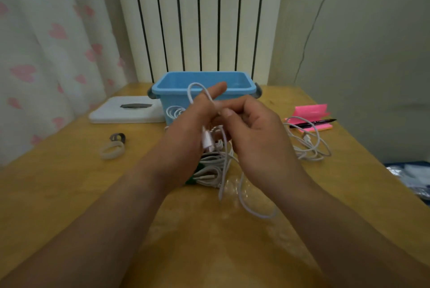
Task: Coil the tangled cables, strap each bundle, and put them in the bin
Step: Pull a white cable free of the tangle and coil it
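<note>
One thin white cable [193,88] loops over my left hand [186,129], which grips it. My right hand [253,129] pinches it.

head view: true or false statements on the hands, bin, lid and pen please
1. The left hand and right hand hold a thin white cable above the wooden table. True.
2. The blue plastic bin is closed. False: it is open; a flat white lid lies on the table left of it.
3. A black pen rests on the pink sticky notes. True.
4. The pink notes lie left of the bin. False: they lie right of it.
</note>
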Demonstrator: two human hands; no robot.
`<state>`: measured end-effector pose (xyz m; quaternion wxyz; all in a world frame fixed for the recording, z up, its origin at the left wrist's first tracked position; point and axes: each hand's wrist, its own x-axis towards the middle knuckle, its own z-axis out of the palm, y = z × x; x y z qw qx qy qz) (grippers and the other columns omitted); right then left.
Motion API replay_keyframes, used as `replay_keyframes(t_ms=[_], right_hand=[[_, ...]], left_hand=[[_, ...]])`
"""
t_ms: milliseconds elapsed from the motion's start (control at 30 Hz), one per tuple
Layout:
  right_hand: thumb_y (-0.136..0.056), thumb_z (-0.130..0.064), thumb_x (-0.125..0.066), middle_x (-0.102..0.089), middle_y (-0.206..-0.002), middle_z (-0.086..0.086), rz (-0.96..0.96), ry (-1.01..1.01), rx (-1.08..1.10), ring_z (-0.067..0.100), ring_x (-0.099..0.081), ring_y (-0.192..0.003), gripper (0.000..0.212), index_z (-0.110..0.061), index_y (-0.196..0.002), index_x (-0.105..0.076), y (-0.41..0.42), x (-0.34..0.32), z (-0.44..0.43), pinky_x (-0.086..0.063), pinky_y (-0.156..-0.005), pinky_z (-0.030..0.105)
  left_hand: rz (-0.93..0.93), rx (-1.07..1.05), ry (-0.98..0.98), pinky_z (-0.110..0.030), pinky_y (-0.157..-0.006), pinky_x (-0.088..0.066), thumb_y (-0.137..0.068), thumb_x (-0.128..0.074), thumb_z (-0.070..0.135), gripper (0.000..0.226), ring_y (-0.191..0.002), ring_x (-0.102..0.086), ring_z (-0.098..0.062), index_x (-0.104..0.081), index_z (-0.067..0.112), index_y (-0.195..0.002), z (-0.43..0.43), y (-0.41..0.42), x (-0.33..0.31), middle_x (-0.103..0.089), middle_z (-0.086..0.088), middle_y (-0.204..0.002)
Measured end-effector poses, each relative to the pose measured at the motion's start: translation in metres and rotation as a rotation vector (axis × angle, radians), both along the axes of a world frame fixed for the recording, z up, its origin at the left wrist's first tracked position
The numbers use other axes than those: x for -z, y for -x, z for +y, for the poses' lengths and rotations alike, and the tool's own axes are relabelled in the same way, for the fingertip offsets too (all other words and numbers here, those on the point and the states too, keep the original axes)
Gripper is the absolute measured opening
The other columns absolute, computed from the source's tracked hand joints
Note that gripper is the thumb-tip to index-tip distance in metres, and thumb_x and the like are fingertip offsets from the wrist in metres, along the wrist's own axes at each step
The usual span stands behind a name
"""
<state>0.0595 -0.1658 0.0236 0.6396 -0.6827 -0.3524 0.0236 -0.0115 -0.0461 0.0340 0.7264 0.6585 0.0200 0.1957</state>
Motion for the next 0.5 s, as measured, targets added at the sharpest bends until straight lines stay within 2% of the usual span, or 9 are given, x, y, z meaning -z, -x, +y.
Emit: replay_keyframes(t_ms=[67,133,200,267,333,367,433,500], right_hand=[[-0.109,-0.024,-0.057,-0.077,-0.087,-0.004,0.089,-0.008,-0.049,0.008,-0.073,-0.078,0.019,-0.022,-0.104,-0.075,-0.004,-0.002,0.0,-0.059,-0.07,0.033],[-0.108,-0.022,-0.057,-0.068,-0.073,-0.002,0.191,-0.025,-0.129,0.005,-0.059,-0.055,0.02,-0.016,-0.098,-0.074,-0.006,-0.003,0.0,-0.045,-0.052,0.02],[-0.108,-0.02,-0.058,-0.06,-0.07,0.002,0.302,-0.048,-0.257,0.008,-0.044,-0.045,0.021,-0.014,-0.091,-0.07,-0.009,-0.003,0.0,-0.033,-0.042,0.019],[-0.106,-0.022,-0.061,-0.06,-0.072,0.004,0.325,-0.003,-0.344,0.012,-0.043,-0.048,0.018,-0.015,-0.091,-0.068,-0.014,-0.003,-0.003,-0.033,-0.043,0.023],[-0.103,-0.023,-0.067,-0.063,-0.074,0.004,0.288,0.093,-0.367,0.014,-0.048,-0.052,0.011,-0.013,-0.099,-0.07,-0.019,-0.004,-0.006,-0.038,-0.047,0.026],[-0.101,-0.023,-0.069,-0.064,-0.074,0.003,0.262,0.148,-0.372,0.014,-0.05,-0.054,0.01,-0.013,-0.102,-0.07,-0.021,-0.004,-0.008,-0.04,-0.048,0.026],[-0.099,-0.019,-0.072,-0.062,-0.07,0.002,0.214,0.261,-0.386,0.014,-0.053,-0.055,0.008,-0.012,-0.102,-0.072,-0.028,-0.007,-0.015,-0.044,-0.051,0.027],[-0.097,-0.013,-0.072,-0.061,-0.068,0.002,0.21,0.334,-0.434,0.015,-0.056,-0.058,0.006,-0.011,-0.102,-0.074,-0.035,-0.013,-0.024,-0.049,-0.057,0.028]], left_hand=[[-0.028,0.064,0.139,-0.026,-0.089,-0.061,-0.105,-0.041,0.054,0.056,-0.123,-0.072,-0.013,-0.058,0.024,-0.148,-0.003,0.001,-0.002,-0.075,-0.003,-0.133],[-0.046,0.08,0.16,-0.039,-0.097,-0.062,-0.107,-0.031,0.06,0.066,-0.125,-0.072,-0.023,-0.061,0.013,-0.141,-0.005,-0.001,-0.002,-0.074,-0.011,-0.134],[-0.103,0.053,0.171,-0.049,-0.096,-0.062,-0.106,-0.032,0.058,0.062,-0.118,-0.074,-0.032,-0.064,0.005,-0.117,-0.004,-0.004,-0.001,-0.075,-0.014,-0.129],[-0.161,-0.007,0.22,-0.049,-0.095,-0.063,-0.11,-0.033,0.054,0.053,-0.114,-0.075,-0.031,-0.057,0.011,-0.089,0.0,-0.007,-0.003,-0.077,-0.016,-0.119],[-0.242,-0.088,0.293,-0.05,-0.102,-0.058,-0.114,-0.032,0.052,0.052,-0.112,-0.076,-0.033,-0.049,0.016,-0.08,0.008,-0.008,-0.005,-0.078,-0.016,-0.103],[-0.283,-0.132,0.357,-0.05,-0.1,-0.059,-0.114,-0.033,0.052,0.05,-0.107,-0.077,-0.034,-0.047,0.017,-0.08,0.014,-0.008,-0.008,-0.078,-0.015,-0.094],[-0.34,-0.238,0.516,-0.044,-0.082,-0.064,-0.112,-0.038,0.053,0.048,-0.079,-0.076,-0.027,-0.048,0.018,-0.081,0.031,-0.006,-0.012,-0.069,-0.006,-0.073],[-0.362,-0.362,0.561,-0.03,-0.058,-0.056,-0.11,-0.042,0.058,0.049,-0.053,-0.053,-0.014,-0.048,0.02,-0.079,0.047,0.0,-0.015,-0.048,0.002,-0.062]])
